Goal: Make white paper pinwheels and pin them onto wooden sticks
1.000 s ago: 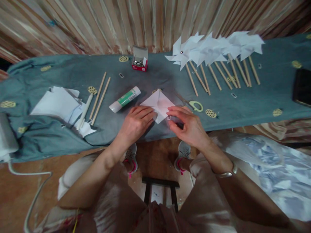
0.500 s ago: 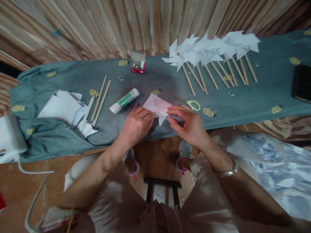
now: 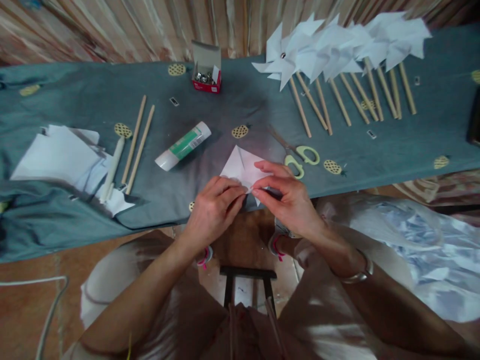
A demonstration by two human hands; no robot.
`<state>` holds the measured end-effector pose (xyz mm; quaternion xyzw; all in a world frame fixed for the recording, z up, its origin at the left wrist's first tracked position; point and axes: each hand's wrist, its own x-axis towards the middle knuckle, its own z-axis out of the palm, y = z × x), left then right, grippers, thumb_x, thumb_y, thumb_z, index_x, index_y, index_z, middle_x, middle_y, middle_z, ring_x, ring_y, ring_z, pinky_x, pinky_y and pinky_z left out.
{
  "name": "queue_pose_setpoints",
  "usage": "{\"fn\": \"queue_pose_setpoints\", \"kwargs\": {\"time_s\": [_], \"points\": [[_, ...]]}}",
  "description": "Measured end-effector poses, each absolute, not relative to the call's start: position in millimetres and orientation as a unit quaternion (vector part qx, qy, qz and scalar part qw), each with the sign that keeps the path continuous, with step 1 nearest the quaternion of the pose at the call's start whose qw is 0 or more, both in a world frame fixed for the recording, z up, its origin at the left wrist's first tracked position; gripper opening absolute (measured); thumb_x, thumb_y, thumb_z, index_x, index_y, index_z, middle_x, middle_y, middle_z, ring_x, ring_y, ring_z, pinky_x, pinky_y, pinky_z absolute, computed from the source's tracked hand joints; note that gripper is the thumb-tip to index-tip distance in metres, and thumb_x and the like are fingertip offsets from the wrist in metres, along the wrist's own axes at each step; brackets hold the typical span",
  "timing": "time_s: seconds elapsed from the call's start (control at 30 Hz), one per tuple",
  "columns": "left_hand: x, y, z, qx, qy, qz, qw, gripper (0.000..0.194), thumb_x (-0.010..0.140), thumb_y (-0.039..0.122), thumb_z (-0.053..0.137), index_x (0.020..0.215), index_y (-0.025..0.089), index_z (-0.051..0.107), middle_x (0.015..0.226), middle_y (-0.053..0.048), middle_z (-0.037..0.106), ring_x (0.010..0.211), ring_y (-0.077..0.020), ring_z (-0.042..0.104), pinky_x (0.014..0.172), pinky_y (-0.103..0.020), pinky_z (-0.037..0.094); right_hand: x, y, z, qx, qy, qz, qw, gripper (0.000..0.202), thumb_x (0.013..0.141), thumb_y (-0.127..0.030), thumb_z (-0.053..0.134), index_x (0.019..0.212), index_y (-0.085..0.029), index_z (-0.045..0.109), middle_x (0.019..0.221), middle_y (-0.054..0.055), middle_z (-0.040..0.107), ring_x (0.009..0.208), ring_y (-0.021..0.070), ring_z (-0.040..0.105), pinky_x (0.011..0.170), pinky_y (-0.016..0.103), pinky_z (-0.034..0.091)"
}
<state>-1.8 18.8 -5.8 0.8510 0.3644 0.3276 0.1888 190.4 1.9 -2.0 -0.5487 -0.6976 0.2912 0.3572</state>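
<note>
At the near edge of a table covered by a dark green cloth [image 3: 225, 110], a folded piece of white paper [image 3: 245, 162] sits between the person's two hands, one corner pointing away and a small tip showing below the right fingertips. Whether it rests fully on the cloth cannot be told.

The left hand [image 3: 219, 202] has its fingers bunched together and closed on the paper's near left side, the thumb mostly hidden beneath. The right hand [image 3: 290, 197] pinches the near edge between thumb and one finger, while another finger reaches out flat over the paper. A silver bracelet [image 3: 358, 276] circles the right wrist.

Just beyond the right hand lie scissors [image 3: 292, 149] with pale green handles, blades pointing away. To the left of the paper, a glue stick [image 3: 183, 146] lies aslant, and farther left are two loose wooden sticks [image 3: 135, 140], a pale pen-like tool [image 3: 114, 167] and a pile of white sheets [image 3: 62, 155].

Toward the back, a small red box [image 3: 207, 86] stands with its lid up, shiny metal pieces inside. Right of it, white pinwheels [image 3: 333, 50] overlap in a row, their sticks pointing toward the person.
</note>
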Motion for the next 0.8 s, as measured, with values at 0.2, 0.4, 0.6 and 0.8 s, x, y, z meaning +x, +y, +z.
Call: {"fn": "queue_pose_setpoints", "kwargs": {"time_s": [0.2, 0.4, 0.6, 0.8], "points": [[-4.3, 15.2, -5.7, 0.841, 0.382, 0.335, 0.187, 0.015, 0.089, 0.018, 0.062, 0.103, 0.015, 0.065, 0.089, -0.005, 0.071, 0.084, -0.0161, 0.065, 0.077, -0.03, 0.054, 183.9, 2.8, -0.9, -0.572, -0.684, 0.279, 0.356, 0.009, 0.08, -0.015, 0.062, 0.075, -0.022, 0.065, 0.126, 0.008, 0.063, 0.12, 0.0245, 0.057, 0.103, 0.045, 0.043], [-5.3, 14.7, -8.1, 0.849, 0.361, 0.329, 0.202, 0.016, 0.091, 0.016, 0.058, 0.102, 0.017, 0.069, 0.098, -0.007, 0.072, 0.09, -0.0164, 0.064, 0.08, -0.032, 0.055, 180.7, 3.6, -1.6, -0.581, -0.688, 0.259, 0.35, 0.009, 0.079, -0.015, 0.062, 0.075, -0.023, 0.064, 0.123, 0.007, 0.065, 0.118, 0.0246, 0.057, 0.102, 0.045, 0.043], [-5.1, 16.8, -8.9, 0.846, 0.367, 0.328, 0.206, 0.016, 0.091, 0.016, 0.057, 0.101, 0.017, 0.07, 0.097, -0.007, 0.072, 0.088, -0.0165, 0.065, 0.079, -0.032, 0.056, 179.1, 3.4, -0.8, -0.585, -0.691, 0.245, 0.348, 0.01, 0.081, -0.016, 0.061, 0.076, -0.023, 0.064, 0.121, 0.007, 0.066, 0.117, 0.025, 0.058, 0.102, 0.047, 0.044], [-5.1, 17.9, -8.5, 0.847, 0.37, 0.325, 0.203, 0.016, 0.091, 0.017, 0.058, 0.1, 0.017, 0.071, 0.094, -0.008, 0.072, 0.087, -0.0164, 0.066, 0.079, -0.031, 0.056, 179.9, 2.5, -2.1, -0.589, -0.686, 0.249, 0.347, 0.007, 0.081, -0.018, 0.062, 0.077, -0.023, 0.063, 0.123, 0.007, 0.065, 0.117, 0.0248, 0.058, 0.104, 0.047, 0.043]]}}
